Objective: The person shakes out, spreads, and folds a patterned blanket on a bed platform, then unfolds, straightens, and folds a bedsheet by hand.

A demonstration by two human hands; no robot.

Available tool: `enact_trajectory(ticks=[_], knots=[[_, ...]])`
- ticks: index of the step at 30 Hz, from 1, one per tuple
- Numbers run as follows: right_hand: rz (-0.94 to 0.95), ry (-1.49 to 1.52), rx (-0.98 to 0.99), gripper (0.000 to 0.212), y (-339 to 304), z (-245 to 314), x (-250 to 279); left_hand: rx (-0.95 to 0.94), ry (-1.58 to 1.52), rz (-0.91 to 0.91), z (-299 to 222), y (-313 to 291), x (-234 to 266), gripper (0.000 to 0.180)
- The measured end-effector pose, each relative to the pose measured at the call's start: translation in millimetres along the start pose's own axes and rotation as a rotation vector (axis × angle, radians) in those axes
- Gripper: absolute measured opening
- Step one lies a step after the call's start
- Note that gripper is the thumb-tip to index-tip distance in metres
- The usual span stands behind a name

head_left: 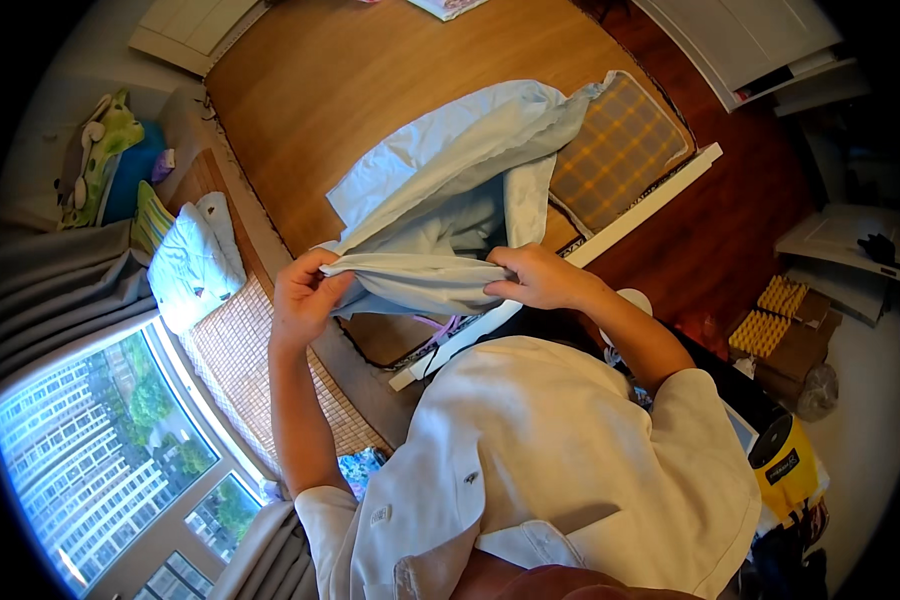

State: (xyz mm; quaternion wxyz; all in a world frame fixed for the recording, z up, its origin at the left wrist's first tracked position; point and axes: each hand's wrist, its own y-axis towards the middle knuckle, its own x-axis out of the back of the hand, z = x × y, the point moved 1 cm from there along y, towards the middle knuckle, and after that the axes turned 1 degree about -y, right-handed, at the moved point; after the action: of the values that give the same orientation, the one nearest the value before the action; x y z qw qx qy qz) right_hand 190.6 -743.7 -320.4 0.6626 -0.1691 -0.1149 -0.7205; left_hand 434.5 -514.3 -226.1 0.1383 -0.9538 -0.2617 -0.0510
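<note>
A large, thin pale blue cloth (440, 215), perhaps a garment, is stretched between my two hands in front of my body. My left hand (305, 300) pinches its near edge at the left. Gripping the same edge at the right is my right hand (540, 277), thumb pressed against the fabric. Between them the edge is gathered in folds, and a dark hollow opens behind it. The far part of the cloth spreads over the tan bed mat (310, 80), with one end reaching a grey-and-yellow plaid pad (625, 140).
A white bed rail (650, 205) runs along the bed's near right side. On the left, a folded white cloth (195, 265) lies on a ledge with a woven mat (240, 345), beside a window (110, 450). Cardboard boxes (795, 345) stand on the right.
</note>
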Motion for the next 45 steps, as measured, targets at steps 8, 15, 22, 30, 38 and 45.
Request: enact_trajectory(ticks=[8, 15, 22, 30, 38, 45], knots=[[0.025, 0.538, -0.118, 0.022, 3.0, -30.5, -6.9, -0.024, -0.003, -0.042, 8.6, -0.7, 10.9, 0.011], [0.188, 0.615, -0.177, 0.01, 2.9, -6.5, -5.3, -0.021, -0.061, -0.05, 12.9, -3.1, 5.6, 0.014], [-0.172, 0.652, -0.061, 0.007, 7.3, -11.3, -19.5, -0.08, -0.076, -0.033, 14.0, -6.0, 7.5, 0.015], [0.096, 0.18, 0.138, 0.007, 9.9, 15.5, -15.3, -0.131, -0.073, -0.102, 15.4, -5.0, 0.7, 0.016], [0.126, 0.231, 0.214, 0.013, 2.8, 31.9, -16.7, -0.129, -0.008, -0.242, 11.1, 2.2, -9.6, 0.014], [-0.047, 0.857, -0.147, 0.008, 5.3, -0.1, -28.8, -0.004, -0.039, -0.246, 3.4, 11.8, -12.8, 0.006]])
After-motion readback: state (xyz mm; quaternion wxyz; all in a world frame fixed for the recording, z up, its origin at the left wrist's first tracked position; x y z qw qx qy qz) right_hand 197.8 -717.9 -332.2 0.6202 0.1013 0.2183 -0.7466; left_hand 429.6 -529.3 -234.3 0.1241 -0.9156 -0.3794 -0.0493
